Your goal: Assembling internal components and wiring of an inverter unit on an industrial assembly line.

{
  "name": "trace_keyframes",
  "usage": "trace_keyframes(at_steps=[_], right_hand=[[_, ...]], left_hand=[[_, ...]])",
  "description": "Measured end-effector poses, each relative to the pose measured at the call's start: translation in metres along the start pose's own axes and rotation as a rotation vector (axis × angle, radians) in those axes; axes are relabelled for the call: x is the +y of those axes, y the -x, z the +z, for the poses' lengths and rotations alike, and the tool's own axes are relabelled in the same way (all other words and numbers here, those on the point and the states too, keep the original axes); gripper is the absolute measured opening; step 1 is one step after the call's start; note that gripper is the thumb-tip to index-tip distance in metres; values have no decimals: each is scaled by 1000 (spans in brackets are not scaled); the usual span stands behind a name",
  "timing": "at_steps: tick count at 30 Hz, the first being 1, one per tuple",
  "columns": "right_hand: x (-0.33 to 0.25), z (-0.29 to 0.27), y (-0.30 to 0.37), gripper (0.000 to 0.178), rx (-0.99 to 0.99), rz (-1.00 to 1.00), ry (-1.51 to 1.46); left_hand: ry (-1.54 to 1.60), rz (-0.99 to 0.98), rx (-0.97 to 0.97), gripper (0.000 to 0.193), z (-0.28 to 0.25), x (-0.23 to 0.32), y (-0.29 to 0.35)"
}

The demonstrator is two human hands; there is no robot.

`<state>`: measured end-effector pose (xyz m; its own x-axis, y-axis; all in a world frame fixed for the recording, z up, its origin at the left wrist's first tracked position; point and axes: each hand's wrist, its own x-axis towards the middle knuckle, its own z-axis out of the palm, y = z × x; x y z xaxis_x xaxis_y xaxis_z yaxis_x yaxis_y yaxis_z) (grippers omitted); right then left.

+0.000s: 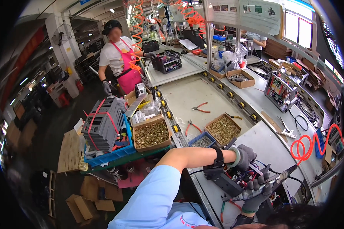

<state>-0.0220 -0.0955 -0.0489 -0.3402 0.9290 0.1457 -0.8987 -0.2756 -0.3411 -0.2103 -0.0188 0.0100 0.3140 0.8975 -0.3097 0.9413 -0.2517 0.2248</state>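
Note:
In front of me, at the lower right, lies a dark metal chassis [222,182] with boards and coloured wires inside. My right hand [258,194], in a grey glove, is wrapped round a silver air screwdriver [281,178]. The tool lies slantwise across the chassis, its narrow end toward the left. A coiled orange air hose [302,149] runs from its back end. My left hand [245,157], also gloved, is at the chassis's far side with its fingers curled down; what they grip is hidden. Red-and-green-handled pliers [226,208] lie beside the chassis.
Boxes of brass-coloured screws [152,134] [223,129] and a blue tray [201,140] stand beyond my arm. Pliers [200,108] lie on the bench. Grey metal parts [102,124] fill a blue crate [130,147]. A co-worker [120,57] stands at another chassis [166,62]. Locking pliers [286,131] lie at right.

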Motion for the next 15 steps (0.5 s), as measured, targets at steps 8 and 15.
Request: trace_keyframes(at_steps=[8,15], right_hand=[[1,-1,1,37,44,19,57],[1,-4,4,38,-1,3,-5]], left_hand=[[211,51,-65,67,-7,-13,0],[24,11,-136,56,-21,12,3]])
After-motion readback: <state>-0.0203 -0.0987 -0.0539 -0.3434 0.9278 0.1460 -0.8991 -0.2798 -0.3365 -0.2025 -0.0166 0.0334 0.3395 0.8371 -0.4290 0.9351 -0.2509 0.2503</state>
